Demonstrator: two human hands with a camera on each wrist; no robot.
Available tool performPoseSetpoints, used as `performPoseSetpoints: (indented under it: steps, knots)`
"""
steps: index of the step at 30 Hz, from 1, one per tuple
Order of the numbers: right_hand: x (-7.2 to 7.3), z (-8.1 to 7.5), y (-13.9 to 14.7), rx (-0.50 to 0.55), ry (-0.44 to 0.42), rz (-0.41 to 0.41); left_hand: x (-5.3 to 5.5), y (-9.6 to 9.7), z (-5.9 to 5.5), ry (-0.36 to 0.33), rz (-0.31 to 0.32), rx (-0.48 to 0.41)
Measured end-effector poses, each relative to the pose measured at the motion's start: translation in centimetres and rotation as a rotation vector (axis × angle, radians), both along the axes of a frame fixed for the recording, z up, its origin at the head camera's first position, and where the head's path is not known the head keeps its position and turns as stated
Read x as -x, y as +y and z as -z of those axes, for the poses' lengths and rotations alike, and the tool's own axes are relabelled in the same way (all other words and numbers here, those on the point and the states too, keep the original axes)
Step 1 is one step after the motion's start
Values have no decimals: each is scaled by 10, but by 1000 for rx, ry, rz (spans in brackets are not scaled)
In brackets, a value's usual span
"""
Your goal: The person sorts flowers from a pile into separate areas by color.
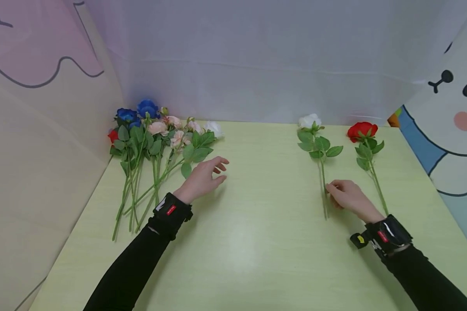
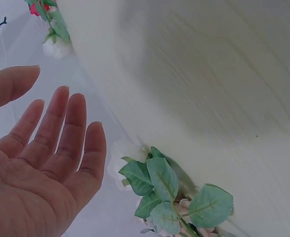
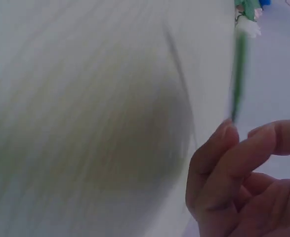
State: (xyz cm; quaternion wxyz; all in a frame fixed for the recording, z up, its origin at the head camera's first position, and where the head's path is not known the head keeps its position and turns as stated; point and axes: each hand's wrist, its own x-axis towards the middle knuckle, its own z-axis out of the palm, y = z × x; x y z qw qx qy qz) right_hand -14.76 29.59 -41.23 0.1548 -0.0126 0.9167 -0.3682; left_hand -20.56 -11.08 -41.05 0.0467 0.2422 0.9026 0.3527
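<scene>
In the head view my right hand [image 1: 348, 196] pinches the green stem of a white rose [image 1: 310, 121] between thumb and fingertips. The right wrist view shows the blurred stem [image 3: 239, 74] rising from the fingertips of that hand [image 3: 243, 177]. To its right lies a red rose [image 1: 363, 131], its lower stem passing behind the wrist. My left hand [image 1: 204, 178] is empty, fingers relaxed, just beside a bunch of artificial flowers. In the left wrist view this hand [image 2: 46, 158] shows its palm, apart from the green leaves [image 2: 162, 185].
The bunch at the left holds blue roses [image 1: 148, 109], pink flowers [image 1: 158, 127], a white rose [image 1: 213, 128] and a red flower [image 1: 113, 136], stems crossing toward the front. A pale curtain [image 1: 249, 65] hangs behind the light wooden table [image 1: 233, 259]. Printed cloth [image 1: 463, 129] borders the right side.
</scene>
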Motion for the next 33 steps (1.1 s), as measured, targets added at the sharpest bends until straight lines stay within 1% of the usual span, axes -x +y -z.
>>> performPoseSetpoints:
  steps: [2, 4, 8, 13, 21, 27, 33]
  knots:
    - [2, 0, 0, -105, 52, -9, 0, 0, 1, 1, 0, 2]
    - [4, 0, -1, -181, 89, -7, 0, -1, 1, 2, 0, 2]
    - [11, 2, -3, -251, 120, -17, 0, -1, 1, 2, -1, 2]
    - [18, 6, -8, -298, 113, -35, -1, -2, 0, 1, 3, 10]
    - [26, 9, -12, -367, 96, -26, -2, -1, -2, 0, 6, 0]
    - [25, 10, -11, -372, 101, -28, -2, -1, -2, 4, -13, 4]
    - [22, 10, -6, -379, 79, -18, -3, -1, -2, 3, -15, 8]
